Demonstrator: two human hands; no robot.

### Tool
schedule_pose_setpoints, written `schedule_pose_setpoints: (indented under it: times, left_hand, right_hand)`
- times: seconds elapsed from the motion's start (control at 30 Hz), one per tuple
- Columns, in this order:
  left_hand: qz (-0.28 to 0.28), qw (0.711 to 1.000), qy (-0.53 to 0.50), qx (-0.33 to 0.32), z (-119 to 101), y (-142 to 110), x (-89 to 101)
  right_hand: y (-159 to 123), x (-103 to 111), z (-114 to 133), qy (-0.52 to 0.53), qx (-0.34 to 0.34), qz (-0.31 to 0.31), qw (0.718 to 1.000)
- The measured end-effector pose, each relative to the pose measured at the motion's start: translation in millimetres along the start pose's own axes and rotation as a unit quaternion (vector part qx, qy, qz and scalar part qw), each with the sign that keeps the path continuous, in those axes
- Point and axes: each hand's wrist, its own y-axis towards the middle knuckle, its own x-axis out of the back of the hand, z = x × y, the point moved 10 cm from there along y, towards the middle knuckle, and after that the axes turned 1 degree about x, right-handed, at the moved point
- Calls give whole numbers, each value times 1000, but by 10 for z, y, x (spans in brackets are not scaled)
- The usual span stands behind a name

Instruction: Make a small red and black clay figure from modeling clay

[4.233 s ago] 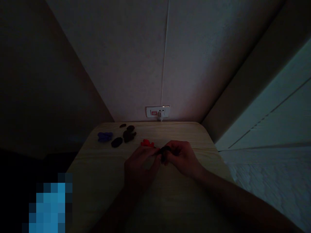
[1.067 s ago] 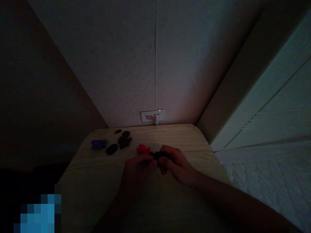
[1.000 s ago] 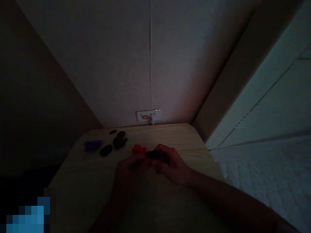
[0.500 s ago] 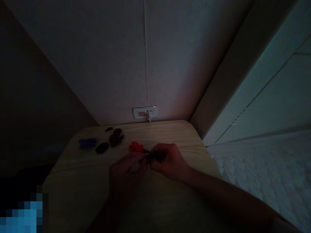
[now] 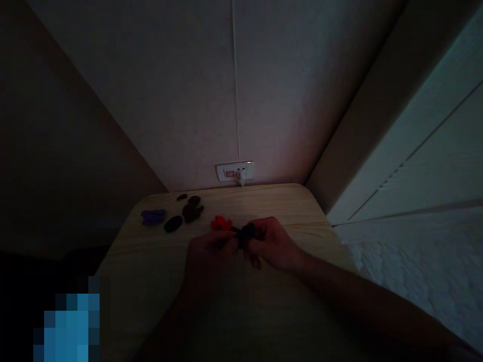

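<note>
Both my hands meet over the wooden tabletop around a small black lumpy piece [image 5: 247,232]; its kind is too dark to make out. My right hand [image 5: 273,245] grips it with bent fingers. The fingertips of my left hand [image 5: 209,250] are closed on its left side. Just beyond my left fingers lies a bright red piece [image 5: 221,223] with an uneven outline. A thin dark part shows between the red piece and the black one; whether they are joined, I cannot tell.
On the table's [image 5: 264,196] far left lie a purple piece [image 5: 153,217], a black oval piece [image 5: 173,223] and several dark brown lumps [image 5: 191,212]. A wall socket [image 5: 234,172] with a white plug sits just above the back edge. A pale panel [image 5: 415,166] stands at the right.
The view has shifted, so everything on the table sits further right. The fingers of my right hand have changed their hold on the black piece, with lower fingertips now showing beneath it.
</note>
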Motion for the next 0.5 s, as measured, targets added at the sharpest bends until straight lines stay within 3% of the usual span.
schedule_pose_setpoints:
  times: [0.23,0.5]
  left_hand:
    - [35,997,-74,15,28,15,-62]
    - [37,999,19,0,-57,32,-62]
  right_hand:
    - [33,-73,-41,65,-20,35,997]
    - [39,23,14,42,1,6,999]
